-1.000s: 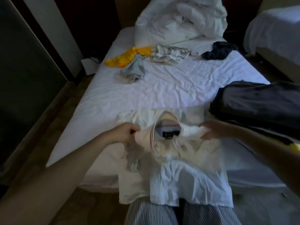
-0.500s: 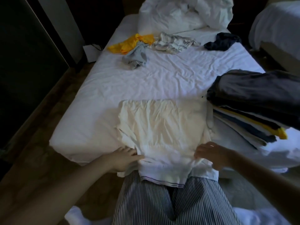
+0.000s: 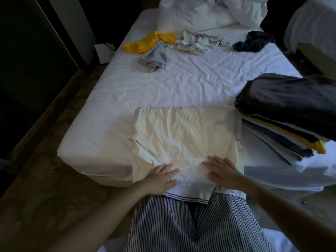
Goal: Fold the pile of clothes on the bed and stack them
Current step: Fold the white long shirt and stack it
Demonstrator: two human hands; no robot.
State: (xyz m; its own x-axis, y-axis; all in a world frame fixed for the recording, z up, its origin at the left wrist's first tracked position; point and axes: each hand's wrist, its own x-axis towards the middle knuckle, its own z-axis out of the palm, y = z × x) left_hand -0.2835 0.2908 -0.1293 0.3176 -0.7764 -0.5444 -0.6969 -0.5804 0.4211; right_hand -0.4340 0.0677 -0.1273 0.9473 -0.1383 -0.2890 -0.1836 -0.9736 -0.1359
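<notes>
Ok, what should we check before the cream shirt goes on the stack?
1. Hands flat on the cream shirt: ok, left hand and right hand press its near part.
2. Shirt smooth: not ok, it is wrinkled.
3. Shirt fully on the bed: not ok, its hem hangs over the edge.
4. Stack next to the shirt: ok, on the right.
5. Stack steady: cannot tell.
6. Everything folded: not ok, the yellow garment and others lie crumpled.

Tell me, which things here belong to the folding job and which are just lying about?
In the job: the cream shirt, pressed flat by the left hand and right hand; the folded stack; unfolded yellow garment, grey garment, pale garment, dark garment.
Lying about: the duvet, the second bed, the white box beside the bed.
</notes>
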